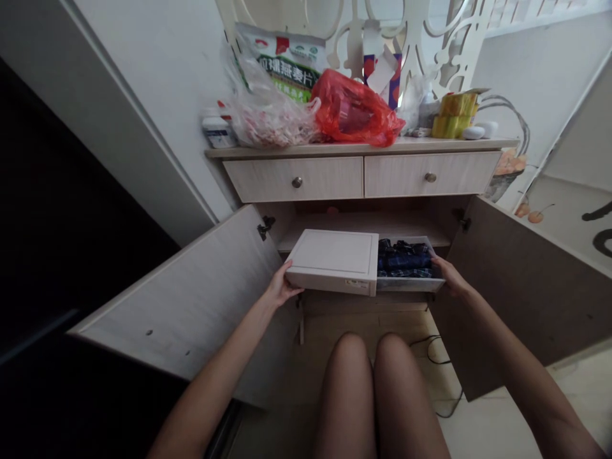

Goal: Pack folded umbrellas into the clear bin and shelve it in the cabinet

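Gripping one drawer [332, 261] with two hands [282, 285] [451, 276]

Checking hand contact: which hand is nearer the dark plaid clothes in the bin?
Right. The right hand holds the right end of the bin, beside the dark plaid clothes. The left hand is farther, at the left end of the white panel.

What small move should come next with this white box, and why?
Probably ease the white storage box level onto the cabinet shelf: your left hand and right hand support it only at its two ends, and the dark plaid cloth lies uncovered on the right.
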The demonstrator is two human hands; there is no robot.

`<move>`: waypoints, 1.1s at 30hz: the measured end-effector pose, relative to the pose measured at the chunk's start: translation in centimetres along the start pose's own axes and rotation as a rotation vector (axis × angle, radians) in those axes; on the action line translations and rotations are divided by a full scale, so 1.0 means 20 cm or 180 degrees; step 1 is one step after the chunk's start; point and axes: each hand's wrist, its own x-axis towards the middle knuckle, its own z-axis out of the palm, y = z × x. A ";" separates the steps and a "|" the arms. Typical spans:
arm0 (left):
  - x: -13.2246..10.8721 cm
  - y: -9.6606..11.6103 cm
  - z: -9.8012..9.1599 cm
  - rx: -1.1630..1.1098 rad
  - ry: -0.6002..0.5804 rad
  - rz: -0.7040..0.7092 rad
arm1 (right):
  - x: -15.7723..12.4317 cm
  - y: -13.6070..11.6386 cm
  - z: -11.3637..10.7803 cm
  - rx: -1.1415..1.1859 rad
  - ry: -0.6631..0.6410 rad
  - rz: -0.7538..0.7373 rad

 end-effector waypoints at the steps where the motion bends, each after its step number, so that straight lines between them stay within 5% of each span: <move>1: -0.01 -0.01 0.02 0.0007 -0.0016 -0.0008 | 0.00 0.00 0.02 0.0035 -0.0011 0.0019; 11: -0.05 -0.13 0.12 0.0032 -0.0066 -0.0052 | 0.09 0.14 0.15 -0.0020 -0.0324 0.0063; 22: -0.07 -0.23 0.24 -0.0006 -0.0158 -0.0129 | 0.16 0.22 0.29 -0.0270 -0.0423 -0.0473; 33: 0.05 -0.27 0.36 -0.0191 -0.0151 -0.0114 | 0.25 0.22 0.41 -0.0480 -0.0460 -0.0399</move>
